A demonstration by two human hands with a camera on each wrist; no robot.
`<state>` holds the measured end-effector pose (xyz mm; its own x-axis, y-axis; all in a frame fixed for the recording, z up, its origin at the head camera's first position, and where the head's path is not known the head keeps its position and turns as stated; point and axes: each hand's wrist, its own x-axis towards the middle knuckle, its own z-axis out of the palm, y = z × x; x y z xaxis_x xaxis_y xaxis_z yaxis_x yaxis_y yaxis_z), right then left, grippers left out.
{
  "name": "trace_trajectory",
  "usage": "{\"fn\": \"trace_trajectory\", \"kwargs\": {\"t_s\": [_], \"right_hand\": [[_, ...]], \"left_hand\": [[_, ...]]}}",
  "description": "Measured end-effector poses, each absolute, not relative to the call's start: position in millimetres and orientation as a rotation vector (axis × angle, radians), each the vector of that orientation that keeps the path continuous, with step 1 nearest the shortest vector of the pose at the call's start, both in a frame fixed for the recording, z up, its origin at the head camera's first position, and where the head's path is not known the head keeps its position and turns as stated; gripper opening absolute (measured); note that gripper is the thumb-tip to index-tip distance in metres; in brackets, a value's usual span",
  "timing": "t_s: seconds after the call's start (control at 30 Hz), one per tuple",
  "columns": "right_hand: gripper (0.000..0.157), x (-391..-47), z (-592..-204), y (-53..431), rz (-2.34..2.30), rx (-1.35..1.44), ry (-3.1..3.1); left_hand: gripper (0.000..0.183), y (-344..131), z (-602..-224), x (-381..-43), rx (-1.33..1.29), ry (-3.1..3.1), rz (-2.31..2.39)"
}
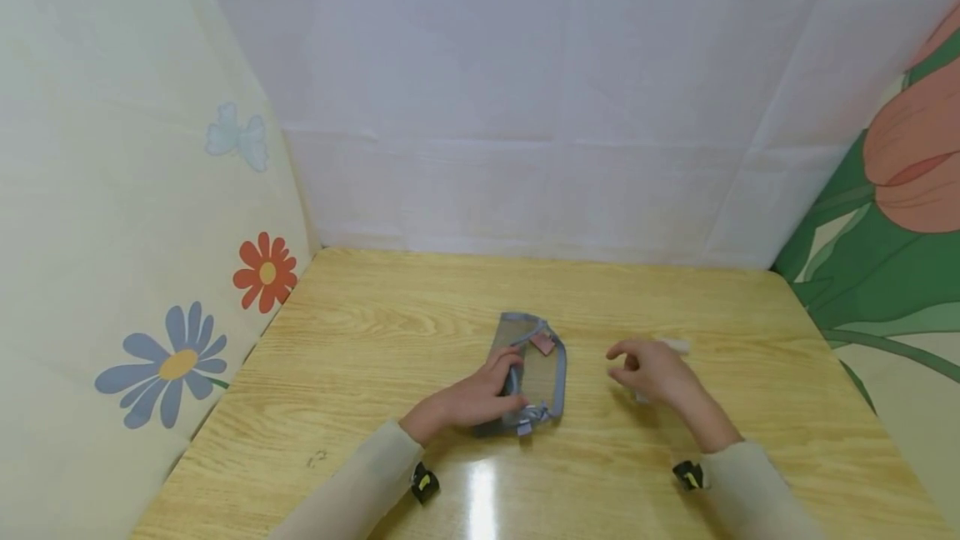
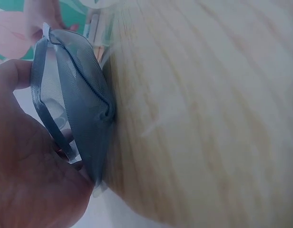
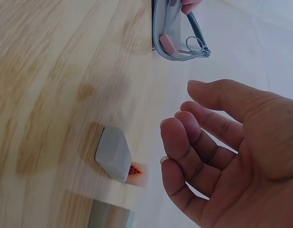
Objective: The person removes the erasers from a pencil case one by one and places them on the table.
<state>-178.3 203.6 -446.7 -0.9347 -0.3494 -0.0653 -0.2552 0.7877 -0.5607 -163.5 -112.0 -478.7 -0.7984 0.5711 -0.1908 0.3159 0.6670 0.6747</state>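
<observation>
Lower centre, my left fingers (image 1: 502, 357) seemingly grip the mesh pouch (image 2: 84, 111), best kept spread; lower right, my empty right fingers (image 3: 175, 135) curl loosely near a white block (image 3: 113, 154).

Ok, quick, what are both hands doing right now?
Left hand: closed on the blue-grey mesh pouch, holding it.
Right hand: open, fingers loosely bent, holding nothing.

Before me a wood-grained counter (image 1: 360, 348) spans the head view's lower half, bearing a mesh pouch (image 1: 542, 380) below centre; my right-wrist view shows a pale block (image 3: 113, 154) on it, lower left.
</observation>
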Motion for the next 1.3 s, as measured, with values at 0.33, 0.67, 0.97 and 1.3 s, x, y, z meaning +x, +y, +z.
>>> {"fn": "trace_trajectory", "kwargs": {"t_s": [0.33,0.67,0.97,1.3], "right_hand": [[0.026,-182,-447,188,-0.856,-0.496,2.808],[0.026,-187,-457,176,-0.900,-0.557,2.813],[0.027,-191,-459,167,-0.870,-0.503,2.817],[0.028,-197,-461,154,-0.789,-0.511,2.850]], "left_hand": [[0.071,-112,-480,-162,0.708,2.504,0.898],[0.074,-111,-478,-160,0.703,2.512,0.902],[0.076,-111,-480,-161,0.700,2.520,0.889],[0.081,-105,-478,-161,0.690,2.573,0.827]]}}
